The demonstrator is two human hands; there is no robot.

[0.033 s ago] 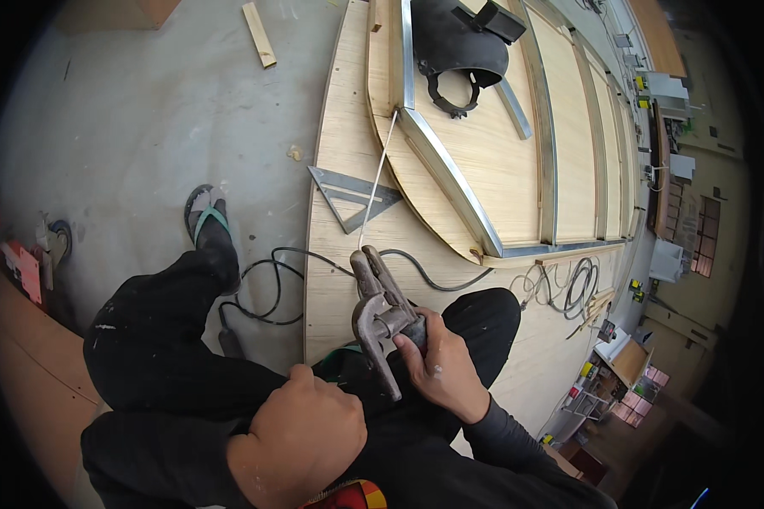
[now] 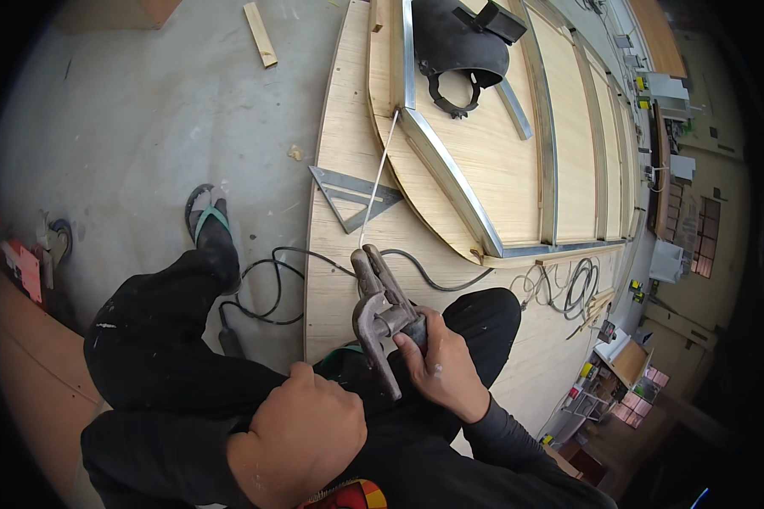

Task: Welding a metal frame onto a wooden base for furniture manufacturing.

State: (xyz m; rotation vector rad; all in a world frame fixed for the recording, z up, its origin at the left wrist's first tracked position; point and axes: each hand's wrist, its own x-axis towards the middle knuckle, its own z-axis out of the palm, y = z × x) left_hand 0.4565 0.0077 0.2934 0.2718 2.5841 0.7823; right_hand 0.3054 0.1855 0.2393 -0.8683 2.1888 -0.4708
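Observation:
My right hand [image 2: 440,366] is closed around the dark handle of a worn welding electrode holder [image 2: 380,318]. A thin, pale welding rod [image 2: 378,185] is clamped in its jaws and reaches up to the corner of a metal frame [image 2: 450,174]. Its far tip meets that corner, or lies very close to it; no arc shows. Over my lap, my left hand [image 2: 301,437] is curled into a fist, with nothing showing from it. Beneath the rod lies a grey triangular square [image 2: 352,197], flat on the plywood.
A black welding helmet [image 2: 458,55] rests on the framed plywood panel [image 2: 505,161]. Dark cable [image 2: 284,254] loops beside my leg, and coiled cable [image 2: 573,284] lies to the right. A wood strip [image 2: 260,36] is on the floor. Red equipment [image 2: 21,270] stands at far left.

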